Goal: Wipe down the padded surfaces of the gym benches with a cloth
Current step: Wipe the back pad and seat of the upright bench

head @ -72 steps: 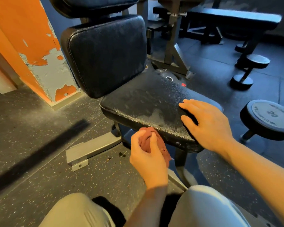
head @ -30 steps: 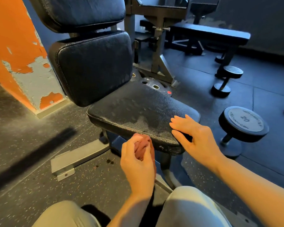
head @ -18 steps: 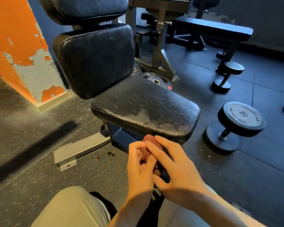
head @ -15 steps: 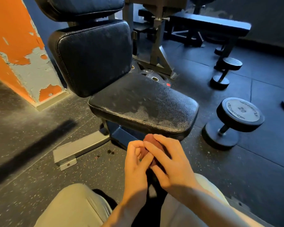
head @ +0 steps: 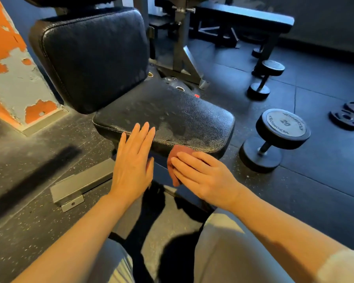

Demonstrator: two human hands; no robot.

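The wipe-down looks only partly done. The seat pad, just beyond both hands, carries pale dusty smears and spots over much of its top, thickest in the stretch ahead of the gap between the hands, so its upper face probably has yet to be wiped properly. The back pad, farther off and above the left hand, shows a faint haze too, though whether it has been cleaned cannot be told. A flat bench stands well beyond the right hand and appears untouched; by this reckoning most of the job is left.

The cloth, a small reddish rag, sits under the fingertips of the right hand, against the front edge of the seat pad and drooping a little below it. The right hand's fingers lie long and only slightly bent over the cloth, pressing it to the pad's edge rather than bunching it; the thumb is hidden, so a pinch from below cannot be ruled out.

The left hand is released and flat, fingers straight and close together, holding nothing. Its fingertips reach the near left part of the seat pad and seem to rest on its edge, just beside the cloth but apart from it.

A dumbbell stands on the floor to the outside of the right hand.
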